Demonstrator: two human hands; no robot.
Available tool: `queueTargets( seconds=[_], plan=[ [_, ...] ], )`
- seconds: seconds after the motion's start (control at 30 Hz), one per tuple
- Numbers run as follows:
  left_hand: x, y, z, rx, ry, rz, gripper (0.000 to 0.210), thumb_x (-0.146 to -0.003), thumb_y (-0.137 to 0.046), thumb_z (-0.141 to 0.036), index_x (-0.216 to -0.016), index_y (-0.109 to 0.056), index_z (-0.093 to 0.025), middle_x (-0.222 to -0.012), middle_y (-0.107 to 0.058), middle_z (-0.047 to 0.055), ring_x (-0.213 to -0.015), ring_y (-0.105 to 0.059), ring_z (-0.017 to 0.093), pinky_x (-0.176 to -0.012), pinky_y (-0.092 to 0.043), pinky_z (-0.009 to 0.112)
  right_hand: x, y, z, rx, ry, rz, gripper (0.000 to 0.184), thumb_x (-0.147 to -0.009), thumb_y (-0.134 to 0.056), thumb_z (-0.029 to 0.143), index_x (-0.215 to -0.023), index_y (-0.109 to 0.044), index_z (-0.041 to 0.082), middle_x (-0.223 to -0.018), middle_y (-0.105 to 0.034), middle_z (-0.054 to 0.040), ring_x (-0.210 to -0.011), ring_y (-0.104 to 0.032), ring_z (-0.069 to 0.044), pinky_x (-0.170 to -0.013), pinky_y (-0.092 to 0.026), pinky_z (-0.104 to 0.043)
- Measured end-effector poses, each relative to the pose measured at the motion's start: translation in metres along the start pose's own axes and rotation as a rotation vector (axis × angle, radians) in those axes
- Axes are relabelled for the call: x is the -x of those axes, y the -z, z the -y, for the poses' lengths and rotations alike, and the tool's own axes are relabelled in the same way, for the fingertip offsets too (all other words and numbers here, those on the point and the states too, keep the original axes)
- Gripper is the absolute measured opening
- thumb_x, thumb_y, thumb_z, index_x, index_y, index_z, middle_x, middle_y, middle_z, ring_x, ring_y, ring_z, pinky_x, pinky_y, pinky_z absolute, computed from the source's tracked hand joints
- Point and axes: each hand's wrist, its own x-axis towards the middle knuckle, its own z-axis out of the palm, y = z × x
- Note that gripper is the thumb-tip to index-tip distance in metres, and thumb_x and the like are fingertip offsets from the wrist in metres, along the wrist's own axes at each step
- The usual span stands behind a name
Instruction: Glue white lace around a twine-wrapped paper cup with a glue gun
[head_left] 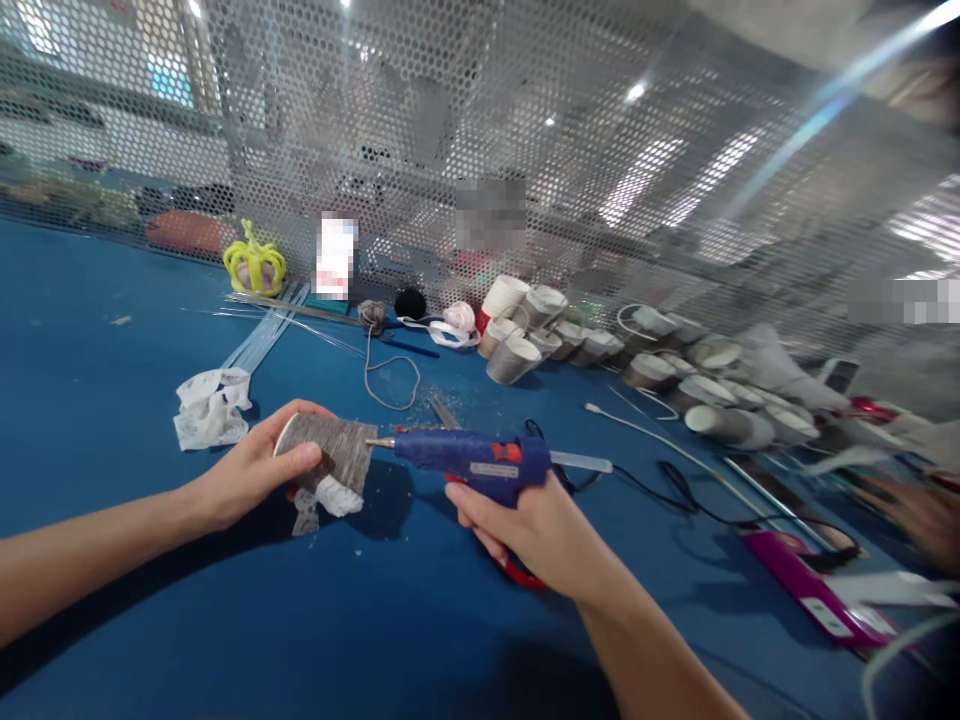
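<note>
- The left hand (274, 460) was curled partway closed around a small tapered cup wrapped in grey-brown yarn (341, 450), thumb across its side, holding it tilted above the blue tabletop (375, 640).
- The right hand (529, 520) was wrapped around the grip of a dark blue glue gun with a red switch (465, 460); its nozzle was at the cup's far edge, though whether it touched could not be told.
- A crumpled strip of white lace (341, 497) hung at the cup's lower side; a slip of the nozzle could have smeared glue onto it.
- The left fingers were near the hot end, so a turn of the cup might have risked a burn.
- Too much glue, from a hard squeeze, could have clumped the yarn.
- A black cord (679, 490) trailed off right towards a magenta power strip (795, 570); a snag there might have jerked the nozzle.
- A ball of grey yarn (373, 315) lay beyond, its loose strand near enough to catch drips.
</note>
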Motion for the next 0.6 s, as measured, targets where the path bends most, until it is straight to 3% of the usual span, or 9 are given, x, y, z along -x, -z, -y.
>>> queueTargets(
  seconds=[0.13, 0.37, 0.6],
  plan=[
    [-0.0002, 0.0006, 0.0012, 0.009, 0.0, -0.015, 0.037, -0.074, -0.056, -0.047, -0.101, -0.046, -0.025, -0.074, -0.052, -0.002, -0.057, -0.046, 0.014, -0.045, -0.037, 0.02, 0.0002, 0.0013, -0.0005, -0.028, -0.015, 0.076, 0.031, -0.077, -0.054, 0.041, -0.059, -0.048, 0.017, -0.038, -0.044, 0.0056, -0.034, -0.042, -0.006, -0.035, -0.036, -0.018],
    [0.0001, -0.0018, -0.0036, -0.03, 0.006, 0.009, 0.037, -0.073, -0.056, -0.047, -0.099, -0.046, -0.024, -0.071, -0.051, -0.002, -0.056, -0.045, 0.013, -0.046, -0.036, 0.02, -0.0014, -0.0023, -0.0019, 0.019, -0.006, -0.034, 0.033, -0.079, -0.052, 0.04, -0.056, -0.049, 0.016, -0.038, -0.044, 0.0049, -0.035, -0.043, -0.007, -0.041, -0.04, -0.02],
    [-0.0014, -0.0024, -0.0023, -0.043, 0.004, -0.017, 0.041, -0.072, -0.056, -0.049, -0.101, -0.046, -0.021, -0.068, -0.052, -0.003, -0.055, -0.045, 0.013, -0.045, -0.036, 0.02, 0.0007, -0.0064, 0.0029, -0.012, -0.005, 0.037, 0.026, -0.075, -0.055, 0.037, -0.059, -0.05, 0.017, -0.038, -0.044, 0.0056, -0.035, -0.042, -0.007, -0.036, -0.037, -0.018]
  ],
)
